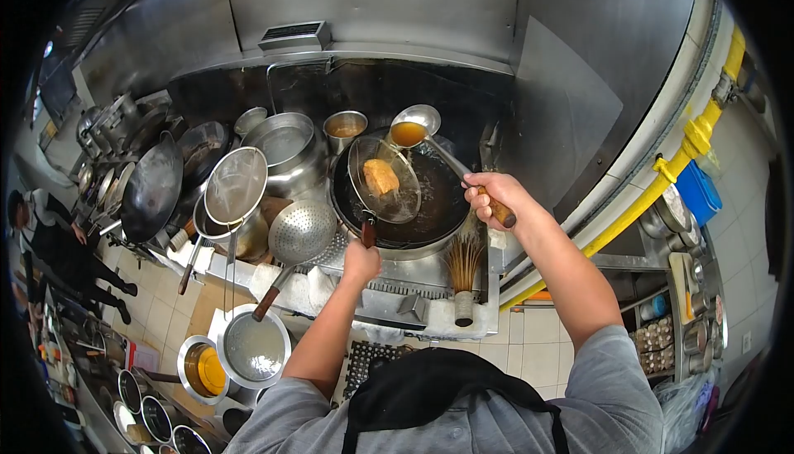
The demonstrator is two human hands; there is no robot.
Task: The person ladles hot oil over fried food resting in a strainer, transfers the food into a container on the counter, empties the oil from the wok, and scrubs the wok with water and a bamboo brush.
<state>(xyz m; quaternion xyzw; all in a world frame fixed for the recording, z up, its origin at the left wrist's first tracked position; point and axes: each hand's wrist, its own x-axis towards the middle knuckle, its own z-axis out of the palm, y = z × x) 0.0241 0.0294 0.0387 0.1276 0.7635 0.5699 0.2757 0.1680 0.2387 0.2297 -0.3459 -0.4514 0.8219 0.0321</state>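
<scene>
A: The fingers of the left hand (361, 262) are curled tight around the dark handle of the wire strainer (385, 181), no gap showing. The right hand (495, 198) is closed the same way on the wooden handle of the ladle (415, 131).

B: And where does the strainer sit from that left grip?

A: Straight out past the knuckles, tilted over the wok (401, 198). A golden-brown piece of fried food (381, 177) lies in its mesh, just above the dark oil.

B: The ladle?

A: Its shaft runs away from the right fingers up and to the left, and the bowl, full of amber liquid, hangs over the far rim of the wok, just beyond the strainer.

B: What lies close to the hands?

A: Below and between them, a bamboo brush (464, 276) stands upright on the stove edge. To the left of the left fingers a perforated scoop (299, 232) rests with its wooden handle pointing down, and a second mesh strainer (236, 185) leans beyond it.

B: Further off?

A: Past the wok, a small steel cup (345, 130) holds brownish liquid, beside a large steel pot (285, 148). Far left, another person (58, 247) in dark clothes stands on the tiled floor.
</scene>
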